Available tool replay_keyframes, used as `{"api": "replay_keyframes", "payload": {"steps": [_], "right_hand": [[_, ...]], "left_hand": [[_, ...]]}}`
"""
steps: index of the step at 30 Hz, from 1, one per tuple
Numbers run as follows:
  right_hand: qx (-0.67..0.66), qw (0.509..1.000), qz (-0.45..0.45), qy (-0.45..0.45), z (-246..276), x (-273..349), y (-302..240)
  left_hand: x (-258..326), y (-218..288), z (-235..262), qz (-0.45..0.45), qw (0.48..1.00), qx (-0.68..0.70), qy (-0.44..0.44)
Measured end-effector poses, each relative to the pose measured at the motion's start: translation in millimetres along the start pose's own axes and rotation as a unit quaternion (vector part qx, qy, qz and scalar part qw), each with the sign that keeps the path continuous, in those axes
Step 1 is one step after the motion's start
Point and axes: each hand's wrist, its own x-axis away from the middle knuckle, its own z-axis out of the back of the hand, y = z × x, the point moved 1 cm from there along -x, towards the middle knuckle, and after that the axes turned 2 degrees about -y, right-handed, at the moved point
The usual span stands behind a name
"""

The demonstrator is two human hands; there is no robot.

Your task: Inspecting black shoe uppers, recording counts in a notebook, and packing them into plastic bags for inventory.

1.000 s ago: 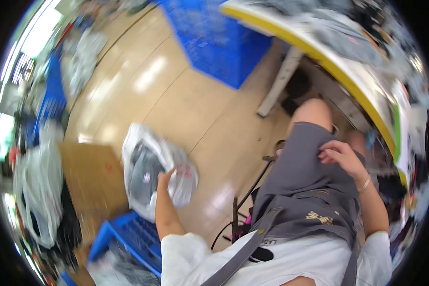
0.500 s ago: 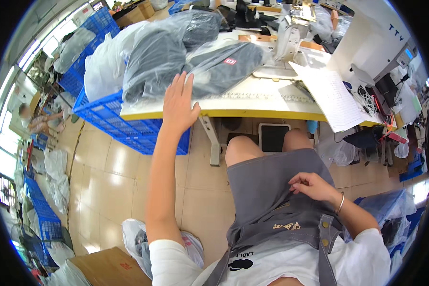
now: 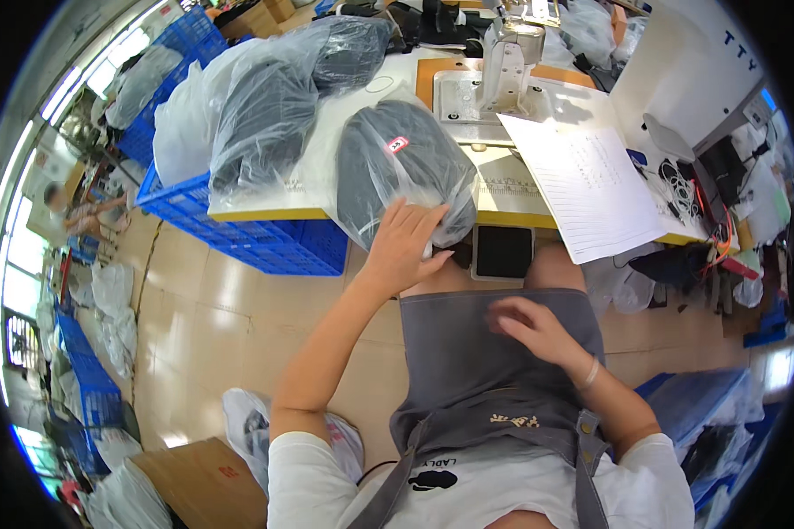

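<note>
Scanning from the left, I find a rounded, clear plastic bag of dark-grey material overhanging the white, yellow-edged surface. The left hand touches its near end; I cannot tell whether it grips. Too loose a hold could let the overhang drag it off. The right hand hovers, empty and loosely open, over the grey fabric apron.

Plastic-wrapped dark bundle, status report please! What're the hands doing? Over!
Left hand touching dark bundle overhanging table edge, grip unclear. Right hand above apron, nothing visible in it. Paper sheet beside bundle, not overlapping.
</note>
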Motion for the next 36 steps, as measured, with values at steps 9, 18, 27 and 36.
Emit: {"api": "replay_keyframes", "payload": {"steps": [9, 18, 27, 36], "right_hand": [[-0.228, 0.971, 0.015, -0.066, -22.4, -99.7, -14.3], [0.124, 0.961, 0.183, -0.169, 13.6, 23.1, -34.2], [0.706, 0.605, 0.041, 0.366, 234.1, 41.6, -109.2], [0.745, 0.56, -0.01, 0.362, 269.8, 47.3, -97.9]], "left_hand": [[32.6, 21.6, 21.5, 0.055, 0.992, -0.073, 0.09], [66.0, 147.8, 13.3, 0.237, 0.889, 0.385, -0.069], [58.3, 213.4, -61.4, 0.183, 0.815, 0.446, -0.321], [37.1, 231.6, -73.5, 0.13, 0.941, 0.188, -0.251]]}}
